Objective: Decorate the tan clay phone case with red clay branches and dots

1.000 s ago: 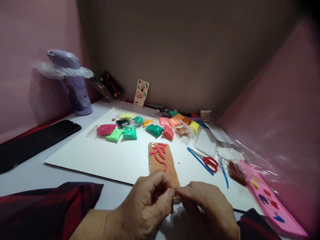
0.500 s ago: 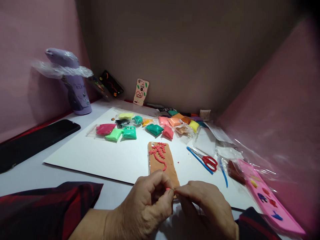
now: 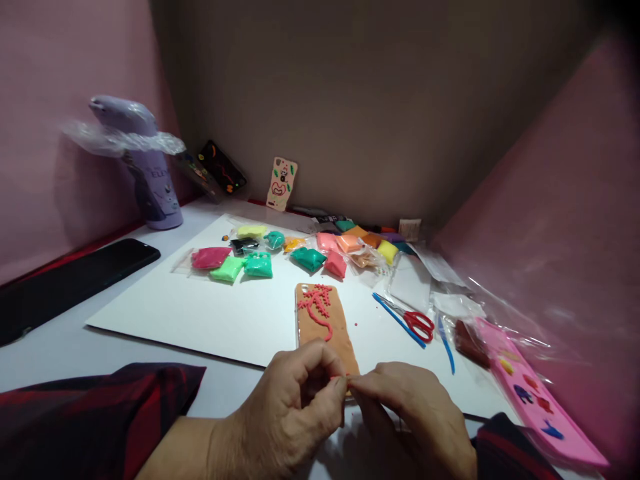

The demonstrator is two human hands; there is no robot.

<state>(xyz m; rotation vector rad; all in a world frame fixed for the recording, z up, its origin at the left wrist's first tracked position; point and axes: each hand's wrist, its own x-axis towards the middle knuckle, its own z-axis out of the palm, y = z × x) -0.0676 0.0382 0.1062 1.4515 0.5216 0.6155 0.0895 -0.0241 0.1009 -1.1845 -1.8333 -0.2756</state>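
Observation:
In the head view, my left hand (image 3: 295,407) is closed in a pinch, with a bit of red clay (image 3: 334,378) showing at its thumb and forefinger. Its fingertips meet those of my right hand (image 3: 415,407), which is also pinched; whatever the right fingers hold is hidden or too small to name. Just beyond both hands lies a phone case (image 3: 337,327) covered in tan clay. On its upper part is a red clay branch shape (image 3: 320,307) with a curved stem and small dots. The hands cover the case's lower end.
Several bagged clay packets (image 3: 307,259) lie across the white board (image 3: 200,313). Red-handled scissors (image 3: 417,325) and blue tools (image 3: 447,343) are to the right, near a pink tray (image 3: 537,393). A black phone (image 3: 80,280) and purple bottle (image 3: 157,180) stand left; a decorated case (image 3: 281,185) leans behind.
Almost nothing differs. The fingertips of both hands have shifted very slightly while staying pinched together; the phone case and other things have stayed in place.

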